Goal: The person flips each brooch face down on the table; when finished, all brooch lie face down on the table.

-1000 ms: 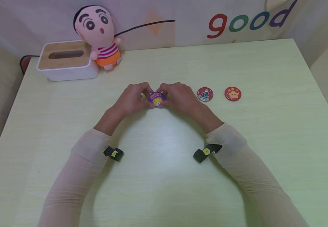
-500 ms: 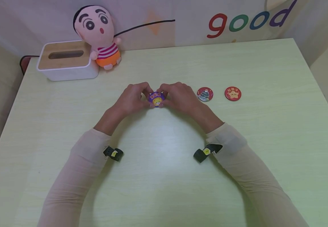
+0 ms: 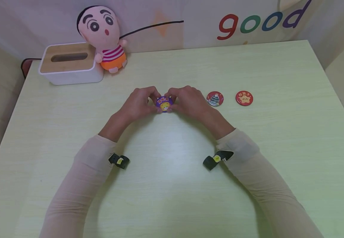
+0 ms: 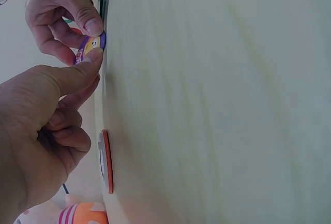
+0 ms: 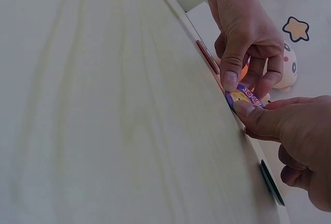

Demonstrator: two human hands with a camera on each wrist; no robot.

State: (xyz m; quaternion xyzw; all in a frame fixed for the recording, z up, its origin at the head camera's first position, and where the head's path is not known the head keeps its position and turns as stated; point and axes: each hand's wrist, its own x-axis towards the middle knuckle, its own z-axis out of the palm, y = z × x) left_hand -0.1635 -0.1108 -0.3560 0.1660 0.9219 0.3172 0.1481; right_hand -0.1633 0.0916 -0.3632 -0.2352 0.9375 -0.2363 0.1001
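A purple round badge with a yellow cartoon animal and lettering is held between both hands near the middle of the table. My left hand pinches its left edge with thumb and forefinger. On the opposite edge, my right hand grips it the same way. In both wrist views the badge is tilted, its lower rim close to the tabletop. Just right of my right hand lies a red badge with a tree picture. The left wrist view also shows a red-rimmed disc lying beside my left hand, hidden from the head view.
Farther right lies a red badge with a star figure. At the back left, a white tissue box with a wooden lid stands beside a plush doll. A printed curtain hangs behind the pale table.
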